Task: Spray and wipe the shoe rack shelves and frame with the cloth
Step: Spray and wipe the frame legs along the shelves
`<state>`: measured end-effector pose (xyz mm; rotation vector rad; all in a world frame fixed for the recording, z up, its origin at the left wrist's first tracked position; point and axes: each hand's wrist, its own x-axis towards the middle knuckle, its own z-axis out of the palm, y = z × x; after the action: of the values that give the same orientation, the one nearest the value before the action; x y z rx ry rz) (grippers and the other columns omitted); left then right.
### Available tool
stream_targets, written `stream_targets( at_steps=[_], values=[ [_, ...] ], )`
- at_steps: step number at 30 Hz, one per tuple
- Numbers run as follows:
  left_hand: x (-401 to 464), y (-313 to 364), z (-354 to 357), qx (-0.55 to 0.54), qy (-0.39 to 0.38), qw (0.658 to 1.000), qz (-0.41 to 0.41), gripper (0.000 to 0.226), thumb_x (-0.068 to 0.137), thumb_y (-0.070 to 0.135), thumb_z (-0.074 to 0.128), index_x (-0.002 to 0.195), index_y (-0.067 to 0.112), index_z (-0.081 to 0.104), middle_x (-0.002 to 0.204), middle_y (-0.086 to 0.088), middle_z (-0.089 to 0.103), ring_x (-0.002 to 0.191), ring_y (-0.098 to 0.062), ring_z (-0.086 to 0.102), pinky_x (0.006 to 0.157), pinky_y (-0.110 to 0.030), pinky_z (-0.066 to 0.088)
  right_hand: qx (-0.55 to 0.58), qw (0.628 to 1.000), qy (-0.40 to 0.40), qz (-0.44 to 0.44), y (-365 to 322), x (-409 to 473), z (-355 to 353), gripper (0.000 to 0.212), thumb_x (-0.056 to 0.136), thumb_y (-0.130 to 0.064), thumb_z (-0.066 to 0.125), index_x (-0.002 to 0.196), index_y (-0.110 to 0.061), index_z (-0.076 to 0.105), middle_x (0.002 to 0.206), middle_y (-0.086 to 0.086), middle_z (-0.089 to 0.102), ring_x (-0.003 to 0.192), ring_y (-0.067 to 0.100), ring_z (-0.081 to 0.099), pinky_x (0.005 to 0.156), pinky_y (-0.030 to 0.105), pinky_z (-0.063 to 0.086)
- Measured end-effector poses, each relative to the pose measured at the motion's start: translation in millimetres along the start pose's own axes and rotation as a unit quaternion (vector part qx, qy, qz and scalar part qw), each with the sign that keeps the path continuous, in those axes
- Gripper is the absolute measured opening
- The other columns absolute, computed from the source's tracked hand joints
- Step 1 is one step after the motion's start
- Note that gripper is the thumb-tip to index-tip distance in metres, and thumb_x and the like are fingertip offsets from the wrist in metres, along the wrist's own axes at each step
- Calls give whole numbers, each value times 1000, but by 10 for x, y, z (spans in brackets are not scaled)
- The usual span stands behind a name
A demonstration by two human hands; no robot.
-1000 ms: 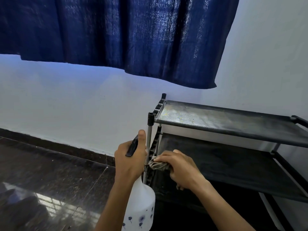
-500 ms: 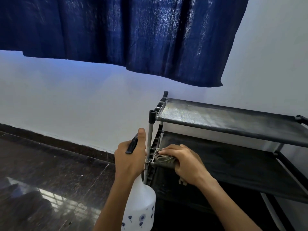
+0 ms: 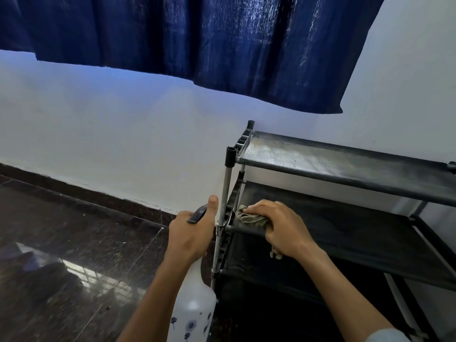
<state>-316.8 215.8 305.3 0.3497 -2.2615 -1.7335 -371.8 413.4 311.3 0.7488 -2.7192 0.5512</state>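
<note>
Nearest, the left hand [image 3: 190,233] is gripping the spray bottle [image 3: 191,307], nozzle idle. The right hand [image 3: 283,229], its grip curled around the cloth [image 3: 250,217], is sliding rightward along the middle shelf's front bar [image 3: 246,230] since a second ago, suggesting frame wiping is progressing. Behind, the top shelf [image 3: 333,159] is showing dusty streaks; a blue curtain [image 3: 197,38] is hanging above the glossy dark floor [image 3: 74,243].

We face a plain white wall [image 3: 123,134] with a dark blue curtain [image 3: 197,35] hanging across its upper part. Below us, a dark skirting strip [image 3: 81,193] meets a polished dark stone floor [image 3: 74,243], which reflects a bright window pattern.
</note>
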Motion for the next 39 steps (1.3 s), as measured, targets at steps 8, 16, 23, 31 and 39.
stream_targets(
  at_steps=[8,16,23,31,39],
  values=[
    [-18,-49,-30,26,24,999,-10,85,84,70,42,74,-13,59,71,-26,67,58,-22,57,62,-34,49,9,993,103,-52,-44,-3,28,66,71,14,55,119,-31,64,117,-21,61,87,11,51,70,33,51],
    [-9,-73,5,-3,-10,1000,-11,71,86,66,44,58,2,59,57,-9,63,54,-17,56,58,-26,44,28,959,271,-77,-168,62,41,61,69,17,60,119,-18,65,118,-7,64,100,18,60,84,25,49],
    [20,-83,-70,-39,15,998,47,77,88,62,45,69,-11,56,57,-9,59,50,-11,51,45,-8,39,82,940,322,-80,-307,180,7,56,77,15,55,126,-12,59,124,0,61,104,23,59,91,38,49],
    [2,-1,-132,-70,25,996,48,82,85,65,44,75,-15,56,62,-14,60,54,-14,52,53,-19,43,-35,918,372,-136,-469,589,-58,62,70,16,62,120,-20,65,120,-7,65,78,20,57,63,29,51],
    [4,52,-165,-86,10,995,43,95,66,79,39,75,-14,55,63,-15,57,59,-20,53,60,-30,46,-162,947,174,-215,-153,208,481,50,72,-21,78,118,-32,65,120,-13,65,72,17,58,54,30,51]
  ],
)
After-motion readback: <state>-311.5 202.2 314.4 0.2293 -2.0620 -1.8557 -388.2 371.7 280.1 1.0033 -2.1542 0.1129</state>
